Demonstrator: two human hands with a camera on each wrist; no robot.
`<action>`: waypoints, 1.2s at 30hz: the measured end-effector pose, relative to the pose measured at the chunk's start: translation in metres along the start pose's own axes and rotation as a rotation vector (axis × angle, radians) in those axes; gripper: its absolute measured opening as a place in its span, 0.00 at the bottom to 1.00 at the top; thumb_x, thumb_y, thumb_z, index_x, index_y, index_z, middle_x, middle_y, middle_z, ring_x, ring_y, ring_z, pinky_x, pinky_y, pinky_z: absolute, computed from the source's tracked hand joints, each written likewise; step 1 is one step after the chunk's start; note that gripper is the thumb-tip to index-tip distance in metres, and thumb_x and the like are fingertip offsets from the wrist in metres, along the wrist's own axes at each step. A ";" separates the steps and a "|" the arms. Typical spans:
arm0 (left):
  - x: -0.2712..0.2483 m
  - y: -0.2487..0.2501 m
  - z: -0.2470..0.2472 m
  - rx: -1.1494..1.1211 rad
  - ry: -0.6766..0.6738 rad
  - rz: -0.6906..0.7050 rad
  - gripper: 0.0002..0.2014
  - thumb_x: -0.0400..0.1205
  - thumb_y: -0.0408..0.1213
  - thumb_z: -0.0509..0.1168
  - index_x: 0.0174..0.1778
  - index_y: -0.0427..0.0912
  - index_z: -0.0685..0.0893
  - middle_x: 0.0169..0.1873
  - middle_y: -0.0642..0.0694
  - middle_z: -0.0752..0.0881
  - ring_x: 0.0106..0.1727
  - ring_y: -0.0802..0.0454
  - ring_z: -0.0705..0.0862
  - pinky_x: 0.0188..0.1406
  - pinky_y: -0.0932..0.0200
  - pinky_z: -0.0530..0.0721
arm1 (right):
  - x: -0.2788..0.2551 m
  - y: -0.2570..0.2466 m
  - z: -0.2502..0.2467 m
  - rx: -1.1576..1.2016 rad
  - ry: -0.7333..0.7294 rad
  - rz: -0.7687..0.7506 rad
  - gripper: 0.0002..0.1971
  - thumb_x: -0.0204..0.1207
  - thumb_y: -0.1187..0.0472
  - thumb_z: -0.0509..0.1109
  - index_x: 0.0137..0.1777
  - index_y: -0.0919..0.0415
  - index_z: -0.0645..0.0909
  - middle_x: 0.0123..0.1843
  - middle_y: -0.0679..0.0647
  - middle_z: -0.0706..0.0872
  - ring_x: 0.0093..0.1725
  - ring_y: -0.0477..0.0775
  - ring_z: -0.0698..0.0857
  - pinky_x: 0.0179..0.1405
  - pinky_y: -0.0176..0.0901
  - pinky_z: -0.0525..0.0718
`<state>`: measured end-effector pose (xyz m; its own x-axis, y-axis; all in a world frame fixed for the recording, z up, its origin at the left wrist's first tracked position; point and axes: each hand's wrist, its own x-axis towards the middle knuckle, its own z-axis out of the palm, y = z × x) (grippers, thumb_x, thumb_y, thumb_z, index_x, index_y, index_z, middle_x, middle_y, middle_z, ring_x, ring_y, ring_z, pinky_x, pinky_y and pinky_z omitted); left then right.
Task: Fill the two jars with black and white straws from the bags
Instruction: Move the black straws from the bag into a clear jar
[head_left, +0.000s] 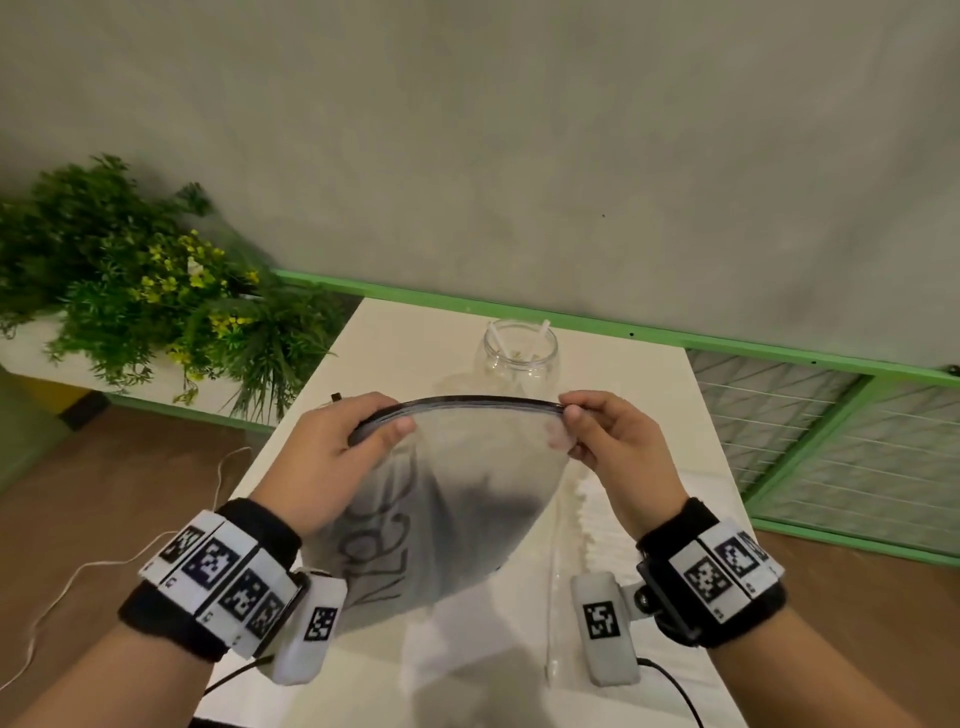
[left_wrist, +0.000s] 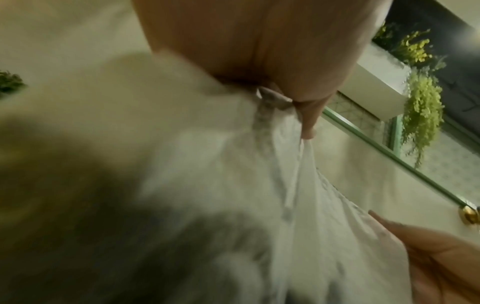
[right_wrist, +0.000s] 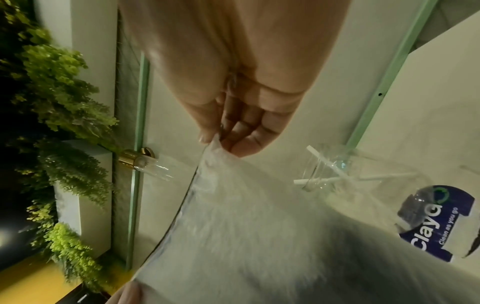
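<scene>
White counter (head_left: 613, 519) fills lower centre. Frosted bag (head_left: 457, 509) held up mid-frame, contents blurred. Left hand (head_left: 332, 457) and right hand (head_left: 613, 441) raised, each pinching bag's dark top edge. Jar (head_left: 519, 353) behind, white straws (head_left: 543, 332) inside, partly hidden.

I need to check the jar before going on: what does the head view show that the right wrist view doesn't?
Only the head view shows both wrists with their marker bands and the whole dark zip edge of the bag. Only the right wrist view shows a blue Claya label lying near the jar. Both show the left hand and right hand pinching the bag, and the jar holding white straws.
</scene>
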<state>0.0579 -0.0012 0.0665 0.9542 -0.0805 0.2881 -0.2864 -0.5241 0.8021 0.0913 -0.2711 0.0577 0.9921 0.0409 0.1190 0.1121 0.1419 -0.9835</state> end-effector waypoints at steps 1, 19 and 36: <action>-0.002 0.001 -0.002 -0.015 0.013 -0.004 0.15 0.75 0.61 0.61 0.47 0.57 0.85 0.37 0.55 0.87 0.37 0.60 0.83 0.38 0.60 0.79 | 0.000 -0.002 -0.001 0.023 0.013 0.002 0.05 0.78 0.71 0.67 0.49 0.62 0.80 0.33 0.54 0.87 0.33 0.49 0.84 0.35 0.39 0.84; 0.041 0.069 0.077 0.449 -0.052 0.258 0.14 0.80 0.60 0.56 0.48 0.59 0.84 0.47 0.61 0.87 0.52 0.55 0.82 0.66 0.42 0.74 | -0.009 -0.020 -0.001 -0.120 -0.071 -0.104 0.08 0.76 0.76 0.68 0.41 0.65 0.81 0.36 0.54 0.83 0.37 0.47 0.81 0.35 0.35 0.81; 0.021 -0.002 -0.002 0.632 0.241 0.088 0.08 0.83 0.46 0.60 0.49 0.48 0.83 0.47 0.47 0.85 0.47 0.40 0.80 0.48 0.44 0.79 | 0.017 -0.005 -0.023 -0.279 0.060 -0.132 0.14 0.82 0.74 0.60 0.42 0.54 0.73 0.35 0.47 0.78 0.35 0.41 0.78 0.34 0.35 0.79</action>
<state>0.0783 -0.0004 0.0722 0.8629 0.0078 0.5054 -0.1862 -0.9247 0.3322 0.1093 -0.2942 0.0618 0.9684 -0.0200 0.2485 0.2436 -0.1347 -0.9605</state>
